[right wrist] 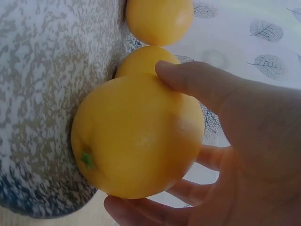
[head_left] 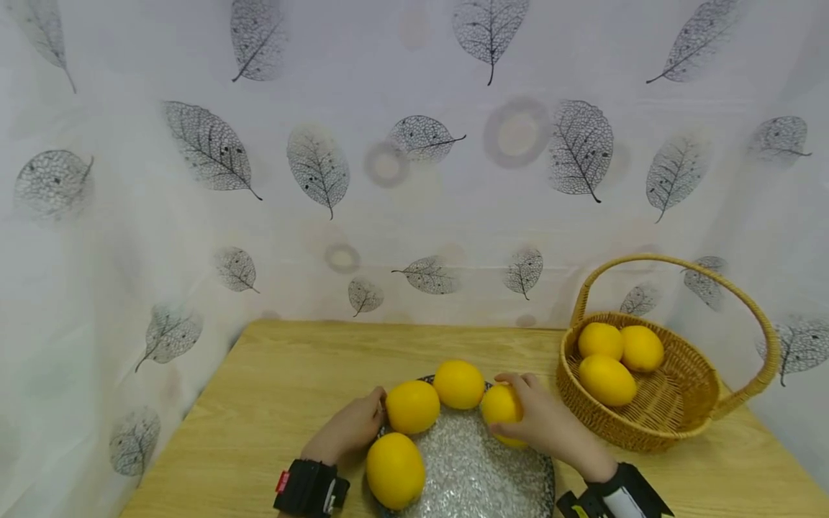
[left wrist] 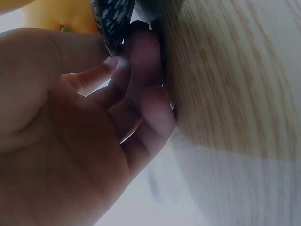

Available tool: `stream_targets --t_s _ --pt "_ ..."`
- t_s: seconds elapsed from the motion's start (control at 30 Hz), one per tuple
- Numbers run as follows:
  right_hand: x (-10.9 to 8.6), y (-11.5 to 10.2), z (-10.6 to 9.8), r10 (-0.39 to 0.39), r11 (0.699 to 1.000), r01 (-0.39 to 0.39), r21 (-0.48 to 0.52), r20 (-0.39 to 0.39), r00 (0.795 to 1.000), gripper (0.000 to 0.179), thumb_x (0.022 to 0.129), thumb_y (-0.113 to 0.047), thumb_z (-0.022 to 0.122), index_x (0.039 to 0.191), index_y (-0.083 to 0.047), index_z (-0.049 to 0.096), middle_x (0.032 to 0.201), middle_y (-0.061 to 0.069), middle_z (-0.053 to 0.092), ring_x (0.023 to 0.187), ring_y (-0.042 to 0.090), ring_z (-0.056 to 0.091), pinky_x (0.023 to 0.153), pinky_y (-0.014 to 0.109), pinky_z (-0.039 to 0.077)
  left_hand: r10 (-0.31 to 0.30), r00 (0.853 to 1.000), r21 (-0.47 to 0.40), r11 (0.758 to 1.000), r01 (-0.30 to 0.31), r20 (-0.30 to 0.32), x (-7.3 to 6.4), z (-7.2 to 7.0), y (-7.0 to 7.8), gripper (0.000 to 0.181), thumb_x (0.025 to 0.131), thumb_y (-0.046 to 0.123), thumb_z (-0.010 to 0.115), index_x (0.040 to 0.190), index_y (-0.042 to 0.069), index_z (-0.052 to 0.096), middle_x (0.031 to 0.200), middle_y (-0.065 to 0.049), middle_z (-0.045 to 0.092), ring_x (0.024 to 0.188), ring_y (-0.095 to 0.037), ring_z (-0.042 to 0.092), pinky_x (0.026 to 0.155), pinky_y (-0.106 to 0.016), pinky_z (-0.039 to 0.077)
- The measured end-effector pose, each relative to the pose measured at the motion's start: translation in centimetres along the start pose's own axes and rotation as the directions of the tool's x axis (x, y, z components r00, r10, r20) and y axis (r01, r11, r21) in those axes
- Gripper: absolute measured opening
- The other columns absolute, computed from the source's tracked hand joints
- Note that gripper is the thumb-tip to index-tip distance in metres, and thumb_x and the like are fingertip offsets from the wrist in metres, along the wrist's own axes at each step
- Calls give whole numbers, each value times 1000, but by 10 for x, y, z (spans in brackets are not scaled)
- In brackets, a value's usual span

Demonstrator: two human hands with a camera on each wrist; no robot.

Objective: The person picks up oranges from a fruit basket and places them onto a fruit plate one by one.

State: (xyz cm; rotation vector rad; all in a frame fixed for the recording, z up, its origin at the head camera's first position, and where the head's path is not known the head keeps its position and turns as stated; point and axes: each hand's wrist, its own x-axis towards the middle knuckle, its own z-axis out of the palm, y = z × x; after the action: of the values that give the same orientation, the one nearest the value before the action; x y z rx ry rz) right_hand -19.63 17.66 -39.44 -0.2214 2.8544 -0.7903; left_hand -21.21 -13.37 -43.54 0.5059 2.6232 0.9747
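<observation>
My right hand (head_left: 540, 417) grips an orange (right wrist: 136, 136) at the right side of a speckled grey plate (head_left: 466, 475). Its thumb lies on one side of the fruit and the fingers curl round the other; a green stem end shows. At the plate's left edge, my left hand (head_left: 352, 428) pinches the dark rim (left wrist: 113, 23), thumb above and fingers curled beneath. Beside that hand sit an orange (head_left: 412, 406) and, nearer, another orange (head_left: 396, 470). A further orange (head_left: 458, 384) rests at the plate's far edge.
A wicker basket (head_left: 680, 403) with a tall arched handle (head_left: 673, 259) stands on the right of the wooden table (head_left: 311, 352). Three oranges (head_left: 607, 380) lie inside it. Behind the table hangs a leaf-patterned curtain (head_left: 414, 208).
</observation>
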Motion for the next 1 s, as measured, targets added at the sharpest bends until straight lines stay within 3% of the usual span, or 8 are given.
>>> stream_targets --t_s 0.27,0.5,1.0 --pt "1 -2 0 7 1000 -6 -31 12 1000 77 71 -46 79 136 -18 49 125 19 54 80 20 59 64 35 52 0 1000 -8 1000 -1 -7 -1 0 0 14 101 8 41 111 3 50 79 -8 57 69 -17 51 61 -35 41" --pt "-1 -1 -1 60 996 -58 -70 32 998 84 70 -59 74 136 -14 49 125 23 57 83 23 61 65 40 52 -5 1000 -15 1000 5 -3 0 0 0 14 101 9 42 111 3 50 81 -8 57 71 -18 51 62 -35 41" --pt "-4 1 -2 38 996 -34 -84 53 998 78 75 -58 70 135 -11 51 126 22 57 86 25 61 66 44 53 17 1000 4 1000 -17 -1 1 1 -3 13 100 9 44 110 4 50 79 -7 56 69 -17 51 60 -34 40"
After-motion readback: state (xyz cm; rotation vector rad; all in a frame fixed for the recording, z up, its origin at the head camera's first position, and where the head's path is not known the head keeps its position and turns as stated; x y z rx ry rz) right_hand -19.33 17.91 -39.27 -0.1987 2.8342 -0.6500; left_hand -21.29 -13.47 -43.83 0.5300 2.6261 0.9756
